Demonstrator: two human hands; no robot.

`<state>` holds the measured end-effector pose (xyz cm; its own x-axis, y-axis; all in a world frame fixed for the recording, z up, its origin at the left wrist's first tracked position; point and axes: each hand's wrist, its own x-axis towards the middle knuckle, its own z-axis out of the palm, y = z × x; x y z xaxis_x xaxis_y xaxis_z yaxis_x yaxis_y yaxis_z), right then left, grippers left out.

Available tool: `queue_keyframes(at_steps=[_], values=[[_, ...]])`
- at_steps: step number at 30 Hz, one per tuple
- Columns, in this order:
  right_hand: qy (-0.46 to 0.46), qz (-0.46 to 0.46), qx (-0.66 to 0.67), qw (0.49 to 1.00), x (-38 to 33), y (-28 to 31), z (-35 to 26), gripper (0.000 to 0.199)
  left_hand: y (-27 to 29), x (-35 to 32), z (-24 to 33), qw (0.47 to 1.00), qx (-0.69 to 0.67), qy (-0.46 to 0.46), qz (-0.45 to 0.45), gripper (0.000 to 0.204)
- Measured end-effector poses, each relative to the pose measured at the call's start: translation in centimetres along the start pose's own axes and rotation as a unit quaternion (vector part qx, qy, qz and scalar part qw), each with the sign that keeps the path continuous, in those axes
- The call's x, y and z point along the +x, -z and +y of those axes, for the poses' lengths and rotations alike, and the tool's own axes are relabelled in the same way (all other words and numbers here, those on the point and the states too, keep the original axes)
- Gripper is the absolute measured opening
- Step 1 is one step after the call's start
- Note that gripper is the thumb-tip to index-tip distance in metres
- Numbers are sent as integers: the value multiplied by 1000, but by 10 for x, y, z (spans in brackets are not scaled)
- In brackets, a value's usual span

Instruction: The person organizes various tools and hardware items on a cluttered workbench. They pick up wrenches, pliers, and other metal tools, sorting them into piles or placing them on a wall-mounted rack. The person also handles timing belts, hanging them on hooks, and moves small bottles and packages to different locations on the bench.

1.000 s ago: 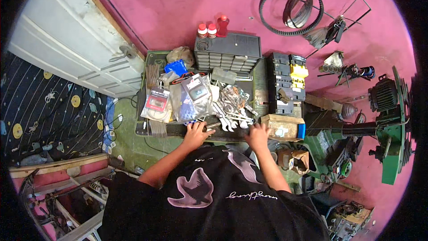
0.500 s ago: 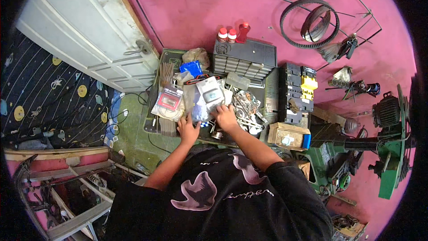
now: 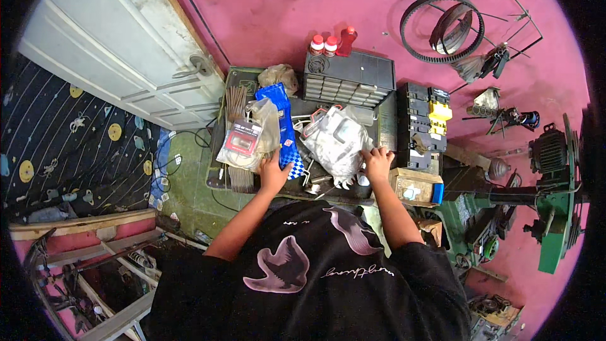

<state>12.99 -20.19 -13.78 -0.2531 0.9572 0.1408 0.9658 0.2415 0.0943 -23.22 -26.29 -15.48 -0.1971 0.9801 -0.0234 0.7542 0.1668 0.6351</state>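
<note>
My left hand [image 3: 274,175] rests at the lower edge of a cloudy plastic bag [image 3: 270,129], thumb and forefinger apart. Its thumb reaches the checkered end of a long blue packet [image 3: 285,127]. To the left lies a clear pack with a red-and-white card [image 3: 242,141]. My right hand [image 3: 379,164] is at the right edge of a crumpled clear plastic bag [image 3: 338,148] with whitish contents, fingers spread against it. That bag covers much of the workbench's middle. Small metal parts [image 3: 315,184] lie between my hands.
A black drawer cabinet [image 3: 347,79] with red-capped bottles [image 3: 330,45] on top stands behind. At right are a black-and-yellow case [image 3: 421,123] and a cardboard box [image 3: 413,187]. Thin rods [image 3: 236,102] lie at left. A green machine [image 3: 543,215] stands far right.
My right hand has moved right, and the clear bag and packs now lie further right over the metal pieces. The long blue packet is uncovered. My left hand has shifted slightly right.
</note>
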Motion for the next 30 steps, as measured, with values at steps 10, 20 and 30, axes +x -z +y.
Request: queue_keyframes(at_steps=[10,20,30], values=[[-20,-62,110,992,0,27,-80,53,-2,15,36,914,-362,144,-110,40],[27,-61,383,921,10,59,-115,88,31,0,60,973,-145,-89,-154,45],[-175,6,202,964,5,26,-43,35,13,-7,30,993,3,-43,-106,55]])
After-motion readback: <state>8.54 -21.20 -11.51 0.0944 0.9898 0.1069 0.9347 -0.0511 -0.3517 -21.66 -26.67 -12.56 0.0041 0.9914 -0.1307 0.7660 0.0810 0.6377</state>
